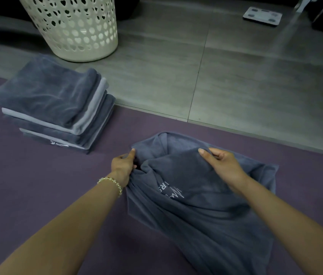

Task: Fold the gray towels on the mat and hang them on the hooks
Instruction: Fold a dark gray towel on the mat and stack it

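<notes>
Head view, the only one I have: the gray towel (206,215) lies on the purple mat (37,185), right of centre and close to the person, bunched and not yet flat. My left grip (123,165) pinches the towel's left edge with the thumb raised. My right grip (224,165) has its fingers curled over a raised fold near the far end, so both are holding cloth. I judge the main risk to be a crooked fold: the middle is gathered into ridges between the two grips, and laying it down like that would trap the creases and leave the edges uneven. The left pinch also takes little fabric and could slip if I pull sideways. The towel's long axis runs from the bottom edge of the picture, where its near end is cut off, away toward the tiled floor (236,76), leaning slightly left; the white lettering faces up. A stack of folded towels (47,100) sits on the mat's far left corner, well apart, in front of a cream laundry basket (77,26). No hooks are visible.
</notes>
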Demonstrator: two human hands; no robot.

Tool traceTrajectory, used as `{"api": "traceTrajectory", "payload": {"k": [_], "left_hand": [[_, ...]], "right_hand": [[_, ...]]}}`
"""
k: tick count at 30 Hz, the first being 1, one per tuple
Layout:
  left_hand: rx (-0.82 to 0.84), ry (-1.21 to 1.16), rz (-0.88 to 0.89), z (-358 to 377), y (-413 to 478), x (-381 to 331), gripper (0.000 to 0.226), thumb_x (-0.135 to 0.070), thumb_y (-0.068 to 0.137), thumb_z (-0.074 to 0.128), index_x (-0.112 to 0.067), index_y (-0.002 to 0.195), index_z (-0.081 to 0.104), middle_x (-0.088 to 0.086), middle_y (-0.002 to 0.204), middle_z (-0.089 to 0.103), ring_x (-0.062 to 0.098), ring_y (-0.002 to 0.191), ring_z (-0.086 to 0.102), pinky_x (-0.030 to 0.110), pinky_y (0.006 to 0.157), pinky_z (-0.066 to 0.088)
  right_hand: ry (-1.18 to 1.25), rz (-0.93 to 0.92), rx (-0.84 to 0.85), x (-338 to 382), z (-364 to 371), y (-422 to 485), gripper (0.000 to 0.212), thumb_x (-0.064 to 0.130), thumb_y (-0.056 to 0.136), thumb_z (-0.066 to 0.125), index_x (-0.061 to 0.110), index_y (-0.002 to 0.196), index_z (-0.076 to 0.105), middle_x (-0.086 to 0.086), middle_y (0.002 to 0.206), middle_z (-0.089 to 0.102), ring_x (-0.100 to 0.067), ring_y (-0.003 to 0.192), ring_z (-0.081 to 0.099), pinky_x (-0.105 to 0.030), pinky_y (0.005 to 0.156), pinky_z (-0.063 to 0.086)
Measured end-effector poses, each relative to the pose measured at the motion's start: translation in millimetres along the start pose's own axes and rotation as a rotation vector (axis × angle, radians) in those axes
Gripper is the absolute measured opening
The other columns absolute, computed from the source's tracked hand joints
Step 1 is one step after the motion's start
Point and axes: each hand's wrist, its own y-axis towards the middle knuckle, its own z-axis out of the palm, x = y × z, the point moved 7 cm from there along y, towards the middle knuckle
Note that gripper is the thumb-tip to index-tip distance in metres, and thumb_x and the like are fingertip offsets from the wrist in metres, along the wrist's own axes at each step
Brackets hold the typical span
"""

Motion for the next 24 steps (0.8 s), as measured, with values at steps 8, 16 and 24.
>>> {"api": "traceTrajectory", "payload": {"k": [8, 16, 24], "left_hand": [[0.125, -0.013, -0.061, 32, 6, -9, 0.033, -0.043, 0.086, 0.065, -0.013, 0.097, 0.058, 0.003, 0.067, 0.054, 0.013, 0.056, 0.05, 0.017, 0.038, 0.043], [0.198, -0.248, 0.286, 55, -42, -47, 0.035, -0.033, 0.093, 0.058, -0.011, 0.068, 0.045, 0.004, 0.053, 0.04, 0.008, 0.036, 0.037, 0.016, 0.037, 0.035], [0.61, -0.012, 0.717, 88, -166, -124, 0.023, -0.033, 0.093, 0.056, -0.019, 0.075, 0.061, 0.002, 0.044, 0.045, 0.01, 0.035, 0.04, 0.017, 0.042, 0.035]], "right_hand": [[0.181, 0.093, -0.014, 4, -7, -12, 0.039, 0.024, 0.094, 0.055, -0.014, 0.099, 0.063, -0.027, 0.095, 0.067, -0.028, 0.086, 0.061, -0.04, 0.084, 0.05], [0.088, -0.082, -0.021, 37, -32, -41, 0.031, 0.02, 0.094, 0.055, -0.003, 0.076, 0.062, -0.004, 0.063, 0.06, -0.012, 0.064, 0.055, -0.015, 0.056, 0.044], [-0.213, -0.259, 0.432, 123, -35, -107, 0.017, 0.032, 0.083, 0.062, 0.027, 0.092, 0.077, 0.012, 0.093, 0.075, 0.002, 0.092, 0.067, -0.007, 0.079, 0.046]]}}
